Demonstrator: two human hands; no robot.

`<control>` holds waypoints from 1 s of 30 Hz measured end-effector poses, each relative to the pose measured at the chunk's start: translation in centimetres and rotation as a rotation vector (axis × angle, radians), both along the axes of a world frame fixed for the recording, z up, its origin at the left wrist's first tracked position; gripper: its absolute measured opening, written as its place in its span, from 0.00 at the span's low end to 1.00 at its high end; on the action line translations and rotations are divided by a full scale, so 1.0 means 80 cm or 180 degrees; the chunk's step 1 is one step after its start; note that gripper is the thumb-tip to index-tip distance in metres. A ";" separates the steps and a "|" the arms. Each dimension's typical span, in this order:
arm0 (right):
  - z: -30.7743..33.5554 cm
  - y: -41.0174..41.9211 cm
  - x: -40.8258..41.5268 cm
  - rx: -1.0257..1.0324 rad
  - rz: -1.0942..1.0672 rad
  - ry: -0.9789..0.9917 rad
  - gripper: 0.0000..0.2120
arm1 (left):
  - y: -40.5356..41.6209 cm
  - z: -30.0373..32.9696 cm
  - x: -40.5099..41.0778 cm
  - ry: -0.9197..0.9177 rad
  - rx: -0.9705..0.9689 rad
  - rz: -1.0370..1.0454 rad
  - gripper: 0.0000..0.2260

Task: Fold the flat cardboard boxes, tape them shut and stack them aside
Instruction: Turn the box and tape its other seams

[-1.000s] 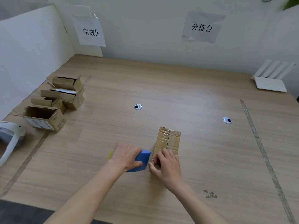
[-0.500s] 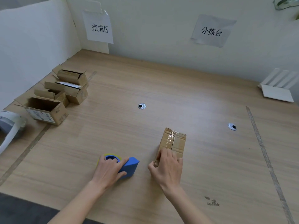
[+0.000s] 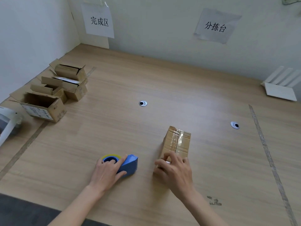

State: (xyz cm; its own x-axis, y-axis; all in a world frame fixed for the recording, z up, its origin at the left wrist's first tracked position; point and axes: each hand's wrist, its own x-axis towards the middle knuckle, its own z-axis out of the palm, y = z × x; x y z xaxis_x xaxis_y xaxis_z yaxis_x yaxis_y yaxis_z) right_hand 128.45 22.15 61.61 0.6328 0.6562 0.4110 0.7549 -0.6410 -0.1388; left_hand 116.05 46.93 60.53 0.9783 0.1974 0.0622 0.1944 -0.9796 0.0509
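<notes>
A small folded cardboard box (image 3: 178, 141) lies on the wooden table (image 3: 114, 128), clear tape running along its top seam. My right hand (image 3: 175, 170) grips its near end, fingers curled over the edge. Left of it a blue tape dispenser (image 3: 127, 164) with a yellow-rimmed roll rests on the table. My left hand (image 3: 108, 172) holds the dispenser, fingers wrapped over its body and roll. A gap of bare table separates dispenser and box.
Several small open cardboard boxes (image 3: 55, 92) are grouped at the far left under a paper sign. A white device (image 3: 8, 124) sits at the left edge. White flat pieces (image 3: 281, 85) lie far right. Two cable holes (image 3: 143, 103) and tape lines mark the table.
My left hand has drawn the tape dispenser away from the box's near end, leftwards, and set it on the table. My right hand stays on the box's near end.
</notes>
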 end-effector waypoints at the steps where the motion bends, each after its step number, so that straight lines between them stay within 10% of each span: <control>1: 0.001 0.000 0.001 -0.0020 0.0013 0.0021 0.09 | 0.000 0.001 0.001 0.0013 -0.0016 0.0003 0.31; 14: 0.005 0.009 0.005 0.0040 0.0051 0.0016 0.08 | -0.001 0.010 0.006 0.0096 -0.0129 -0.0043 0.32; 30: 0.040 0.004 -0.007 -0.0147 -0.1299 0.1437 0.40 | -0.016 0.002 -0.002 -0.0125 -0.0043 0.0031 0.23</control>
State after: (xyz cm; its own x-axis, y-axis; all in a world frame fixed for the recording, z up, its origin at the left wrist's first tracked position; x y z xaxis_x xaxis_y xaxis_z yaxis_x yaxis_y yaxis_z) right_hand 127.88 22.43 64.85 0.9421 0.3347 0.0203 0.3199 -0.8792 -0.3531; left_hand 115.90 45.68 60.72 0.9733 0.2079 0.0977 0.2014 -0.9769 0.0719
